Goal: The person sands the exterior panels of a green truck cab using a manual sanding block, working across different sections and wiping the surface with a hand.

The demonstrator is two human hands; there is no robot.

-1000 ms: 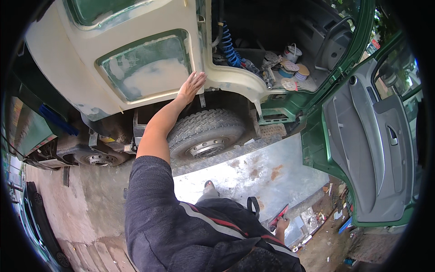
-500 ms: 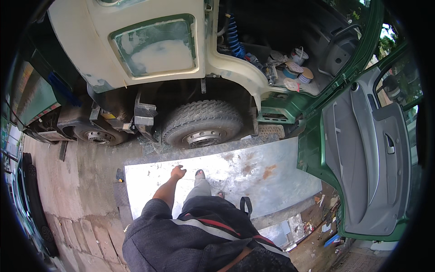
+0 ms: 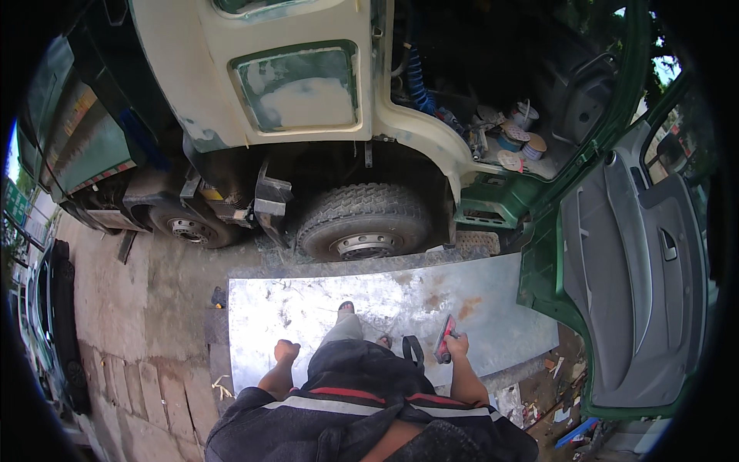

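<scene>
**Red tool in right hand, standing on steel sheet beside truck cab**

Right hand (image 3: 459, 348) is wrapped around a red-handled flat tool (image 3: 446, 339) (looks like a spreader or scraper, too small to be sure), held low at hip level over the metal sheet (image 3: 308, 308). Left hand (image 3: 285, 352) is curled into a loose fist, holding nothing, hanging at the side.

Risks, as I judge them:
- Sheet is bare, scuffed metal with rust patches, laid flat on the ground; a foot (image 3: 346, 307) is on it. A slick or shifting plate could mean a slip.
- Front wheel (image 3: 364, 222) and step (image 3: 483, 242) are just ahead; stumbling forward lands on them.
- Open door (image 3: 631, 269) hangs at right; easy to clip when turning.
- Debris litters the ground at lower right; trip hazard.

Surroundings: outdoor yard, paved ground. Cab panel (image 3: 296, 81) shows pale filler patches over green paint. Tins and round lids (image 3: 514, 138) sit on the cab floor.
</scene>
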